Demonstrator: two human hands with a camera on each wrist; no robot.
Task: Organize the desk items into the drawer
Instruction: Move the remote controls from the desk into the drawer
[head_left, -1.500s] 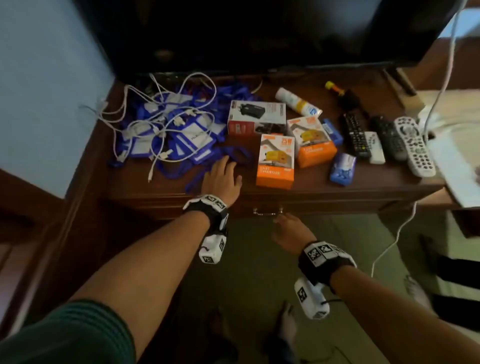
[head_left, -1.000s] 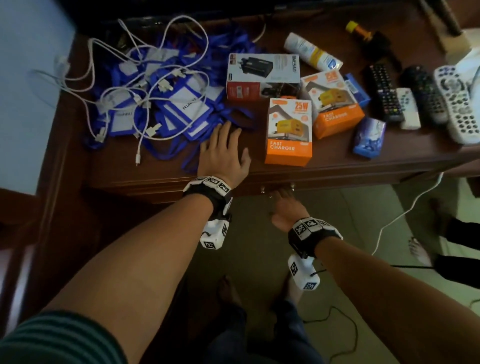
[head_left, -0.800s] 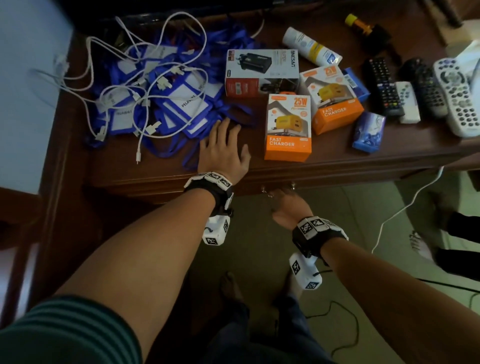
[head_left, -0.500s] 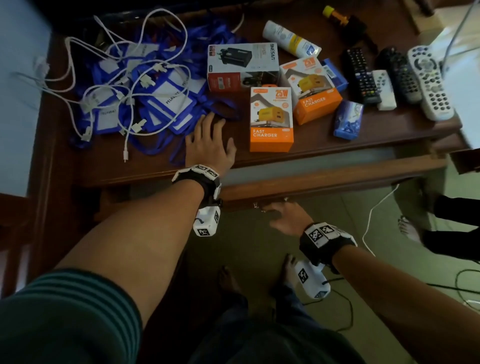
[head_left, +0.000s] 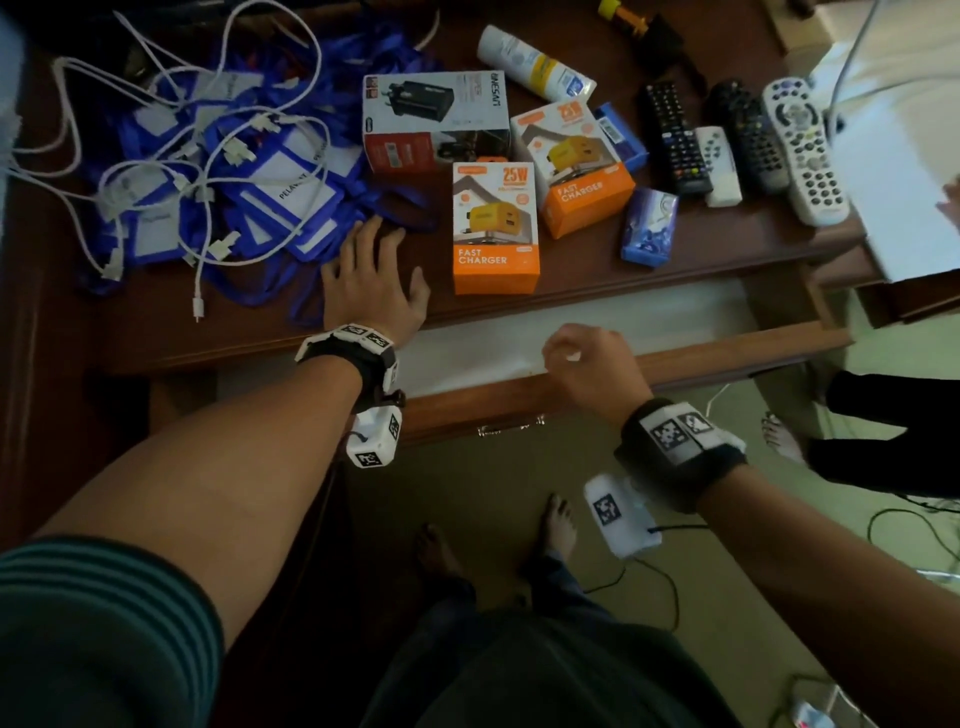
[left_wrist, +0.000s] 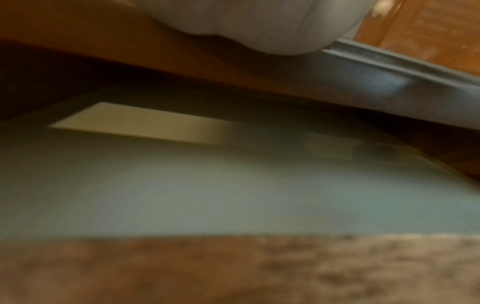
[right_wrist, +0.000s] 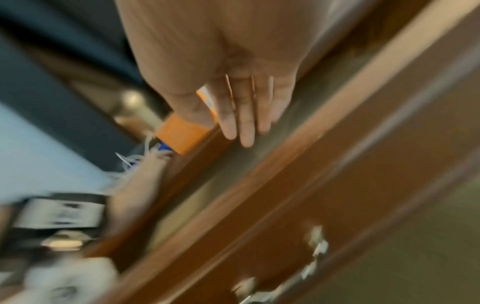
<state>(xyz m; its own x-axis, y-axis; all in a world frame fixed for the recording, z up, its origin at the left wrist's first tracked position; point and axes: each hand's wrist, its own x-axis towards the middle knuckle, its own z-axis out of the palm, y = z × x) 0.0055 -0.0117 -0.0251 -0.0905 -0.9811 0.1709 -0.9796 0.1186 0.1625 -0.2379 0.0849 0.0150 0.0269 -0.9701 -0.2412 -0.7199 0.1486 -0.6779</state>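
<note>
Drawer (head_left: 597, 332) partly out under the desk (head_left: 156, 332) front edge, left grip (head_left: 371, 283) flat near that edge, right grip (head_left: 587, 364) loose and empty above: pull out fully, then load nearest orange charger box (head_left: 494, 228) first.

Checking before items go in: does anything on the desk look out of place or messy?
Yes. The white cables lie tangled over a heap of blue lanyard badges on the desk's left side, one plug end trailing toward the front edge. The white spray can lies on its side. No damage or spills are visible.
</note>
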